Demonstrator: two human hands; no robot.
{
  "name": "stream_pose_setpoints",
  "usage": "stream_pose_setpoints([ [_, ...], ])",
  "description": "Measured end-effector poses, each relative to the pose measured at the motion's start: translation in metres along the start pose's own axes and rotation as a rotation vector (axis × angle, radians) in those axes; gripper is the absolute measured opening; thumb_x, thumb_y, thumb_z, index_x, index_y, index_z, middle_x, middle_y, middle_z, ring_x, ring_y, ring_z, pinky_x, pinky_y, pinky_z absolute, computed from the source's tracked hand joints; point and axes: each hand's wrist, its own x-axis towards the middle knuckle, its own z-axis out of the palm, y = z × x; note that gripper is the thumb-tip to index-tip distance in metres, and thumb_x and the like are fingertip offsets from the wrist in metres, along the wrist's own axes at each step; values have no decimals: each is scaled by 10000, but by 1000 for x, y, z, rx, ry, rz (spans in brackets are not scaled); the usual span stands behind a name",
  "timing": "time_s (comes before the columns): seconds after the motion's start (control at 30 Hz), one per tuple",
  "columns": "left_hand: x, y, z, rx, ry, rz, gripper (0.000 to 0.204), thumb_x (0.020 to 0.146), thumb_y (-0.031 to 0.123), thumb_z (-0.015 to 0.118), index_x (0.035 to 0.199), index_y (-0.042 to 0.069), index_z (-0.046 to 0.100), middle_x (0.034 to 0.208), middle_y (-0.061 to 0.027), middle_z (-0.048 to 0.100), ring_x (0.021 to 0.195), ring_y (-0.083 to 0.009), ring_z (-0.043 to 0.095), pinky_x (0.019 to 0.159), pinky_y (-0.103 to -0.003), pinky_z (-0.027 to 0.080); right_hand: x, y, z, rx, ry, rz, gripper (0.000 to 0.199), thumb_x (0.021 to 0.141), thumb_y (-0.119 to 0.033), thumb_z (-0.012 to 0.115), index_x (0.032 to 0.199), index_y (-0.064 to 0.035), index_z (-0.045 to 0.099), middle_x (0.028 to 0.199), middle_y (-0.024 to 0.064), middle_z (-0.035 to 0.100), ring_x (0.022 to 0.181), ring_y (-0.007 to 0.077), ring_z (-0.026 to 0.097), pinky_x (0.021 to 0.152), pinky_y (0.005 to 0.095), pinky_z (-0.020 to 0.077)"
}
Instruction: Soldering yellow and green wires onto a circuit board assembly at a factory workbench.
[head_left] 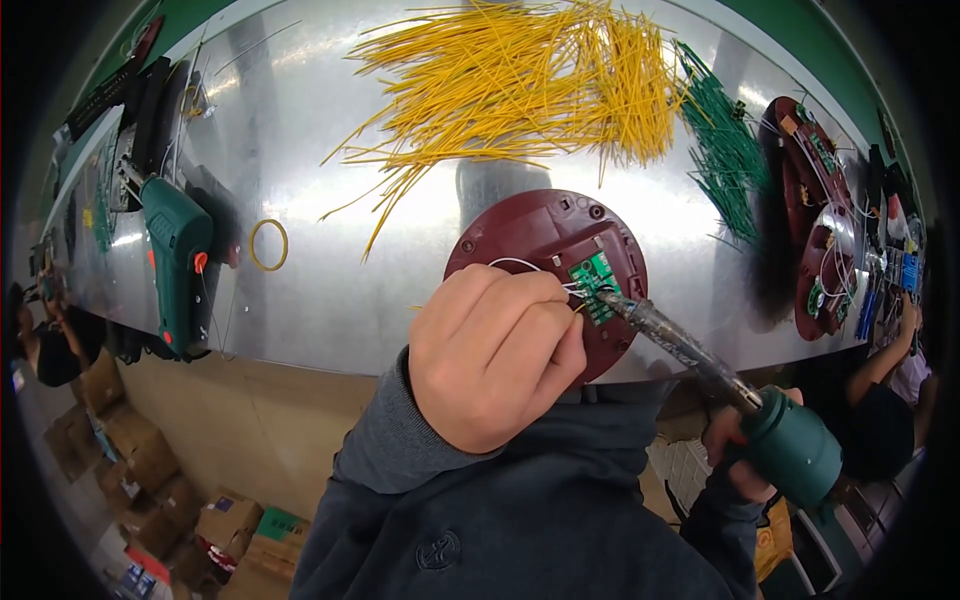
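Note:
A round dark-red plastic housing (510, 225) lies at the near edge of the metal table, with a small green circuit board (597, 272) set in it. White wires run to the board. Over the housing, my left hand (495, 350) is closed in a pinch beside the board; a short yellow wire (579, 308) shows at its fingertips. My right hand (738, 455) is wrapped round the green handle of a soldering iron (690, 360), partly hidden behind it. The iron's tip touches or nearly touches the board; I cannot tell which.
Loose yellow wires (530, 85) and green wires (725, 150) are heaped at the far side. More dark-red housings (815, 200) sit at the right. A green tool with an orange trigger (178, 250) and a yellow ring (268, 245) lie left. Cardboard boxes (140, 450) stand below; other people work nearby.

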Motion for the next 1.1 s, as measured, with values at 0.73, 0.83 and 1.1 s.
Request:
stream_pose_setpoints([
  [0.73,1,4,-9,-84,-55,8,169,771,101,748,841,7,625,870,-121,618,771,-276,568,678,-346,478,-4,17,-24,30,-71,114,205,598,-25,718,778,-56,625,745,43,609,563,162,577,493,261,442],
  [0.83,2,6,-8,-58,-41,2,147,800,107,719,850,-1,632,875,-113,625,774,-269,573,683,-334,479,-13,25,-28,-180,3,131,275,590,-49,749,851,-71,665,801,54,624,662,201,599,580,295,470],
  [1.1,7,13,-11,-11,-39,12,171,719,-42,668,889,-20,658,869,-113,662,764,-267,576,673,-332,484,-21,35,-34,-206,10,176,272,626,-63,746,889,-96,684,862,65,631,770,249,589,674,355,479],
])
